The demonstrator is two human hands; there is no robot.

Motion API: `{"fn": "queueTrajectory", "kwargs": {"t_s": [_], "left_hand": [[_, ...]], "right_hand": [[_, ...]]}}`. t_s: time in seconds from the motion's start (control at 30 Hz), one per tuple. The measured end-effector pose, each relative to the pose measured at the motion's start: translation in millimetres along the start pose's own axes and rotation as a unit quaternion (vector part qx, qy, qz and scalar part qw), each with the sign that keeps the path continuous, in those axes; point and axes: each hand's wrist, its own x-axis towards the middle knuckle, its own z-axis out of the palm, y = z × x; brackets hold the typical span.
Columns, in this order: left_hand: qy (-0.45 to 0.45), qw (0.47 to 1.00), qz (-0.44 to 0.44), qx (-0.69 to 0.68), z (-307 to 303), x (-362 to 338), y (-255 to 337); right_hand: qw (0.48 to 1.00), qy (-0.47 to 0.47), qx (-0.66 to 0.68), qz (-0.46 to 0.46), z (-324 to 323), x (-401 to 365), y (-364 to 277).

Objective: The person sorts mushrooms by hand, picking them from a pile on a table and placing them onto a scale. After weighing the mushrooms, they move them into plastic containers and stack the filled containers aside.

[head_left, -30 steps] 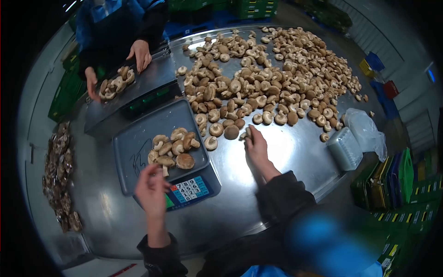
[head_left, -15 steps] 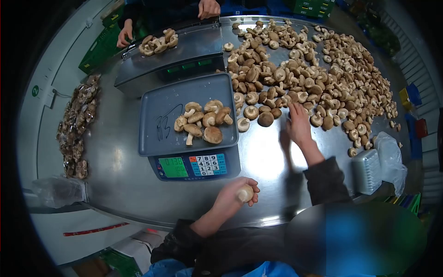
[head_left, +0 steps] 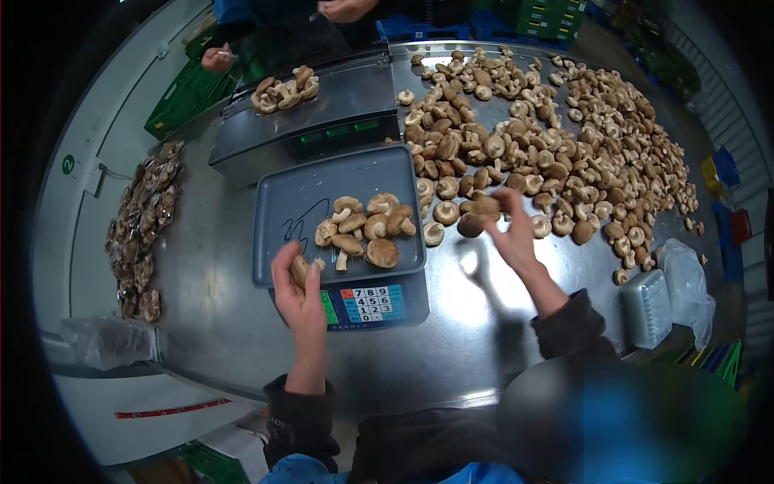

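My left hand (head_left: pixel 302 302) is curled around a shiitake mushroom (head_left: pixel 299 271) above the front left edge of the grey tray (head_left: pixel 274 214), partly covering the display of the scale (head_left: pixel 415 305) beneath. Several shiitakes (head_left: pixel 382 253) lie loosely on the tray's right half. Over the near edge of the big mushroom heap (head_left: pixel 556 153), my right hand (head_left: pixel 518 240) pinches another brown-capped shiitake (head_left: pixel 485 206) between thumb and fingers. Just below that one, a dark-capped mushroom (head_left: pixel 469 226) rests on the steel table.
Wrapped mushroom packs (head_left: pixel 145 218) line the table's left side, with plastic film (head_left: pixel 109 340) nearby. White trays (head_left: pixel 647 309) and a clear bag (head_left: pixel 685 282) sit at right. Across the table, a co-worker's hands (head_left: pixel 347 10) are beyond a second scale (head_left: pixel 298 129) bearing mushrooms.
My left hand has carried its mushroom left and up to the tray. My right hand has closed on a mushroom from the heap's edge. The co-worker's hands have shifted back from their scale.
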Motion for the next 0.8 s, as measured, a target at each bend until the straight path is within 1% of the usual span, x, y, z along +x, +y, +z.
{"fn": "queueTrajectory", "kwargs": {"t_s": [0.03,0.07,0.1,0.13,0.17,0.2,0.23,0.27,0.3,0.33,0.37,0.4,0.43,0.5,0.53,0.6,0.73,0.8], "left_hand": [[0.018,0.993,0.069,0.095,3,8,-8],[0.015,0.993,0.069,0.092,8,13,-11],[-0.009,0.988,0.072,0.138,12,17,-13],[-0.034,0.98,0.075,0.184,14,18,-16],[-0.059,0.975,0.054,0.21,14,19,-29],[-0.061,0.975,0.053,0.209,15,19,-28],[-0.074,0.969,0.056,0.227,18,19,-26],[-0.086,0.964,0.06,0.245,19,20,-25],[-0.104,0.962,0.054,0.245,19,21,-24],[-0.101,0.963,0.05,0.244,17,21,-24],[-0.112,0.965,0.041,0.232,16,21,-25],[-0.122,0.968,0.032,0.218,15,22,-25],[-0.118,0.969,0.027,0.216,13,23,-25],[-0.123,0.98,0.019,0.157,6,29,-27],[-0.121,0.98,0.015,0.155,1,34,-27],[-0.115,0.985,0.041,0.119,-9,46,-28],[-0.15,0.984,0.062,0.076,-12,72,-25],[-0.163,0.981,0.075,0.068,-3,81,-21]], "right_hand": [[1.0,-0.011,0.015,-0.024,10,0,-39],[0.994,-0.02,0.088,-0.058,28,1,-60],[0.991,-0.039,0.11,-0.06,42,1,-87],[0.988,-0.088,0.1,-0.081,50,2,-108],[0.977,-0.085,0.016,-0.197,63,8,-116],[0.969,-0.103,-0.016,-0.222,75,9,-124],[0.961,-0.131,-0.085,-0.228,87,9,-126],[0.961,-0.132,-0.087,-0.228,97,6,-121],[0.947,-0.14,-0.16,-0.24,106,3,-118],[0.928,-0.149,-0.232,-0.251,112,0,-114],[0.922,-0.155,-0.244,-0.258,114,-1,-108],[0.92,-0.16,-0.246,-0.261,110,1,-111],[0.937,-0.165,-0.196,-0.237,106,2,-113],[0.96,-0.157,-0.12,-0.198,90,7,-116],[0.959,-0.161,-0.123,-0.199,84,9,-112],[0.987,-0.09,-0.059,-0.121,76,10,-104],[0.986,-0.101,-0.068,-0.113,79,5,-106],[0.986,-0.106,-0.061,-0.111,90,3,-108]]}}
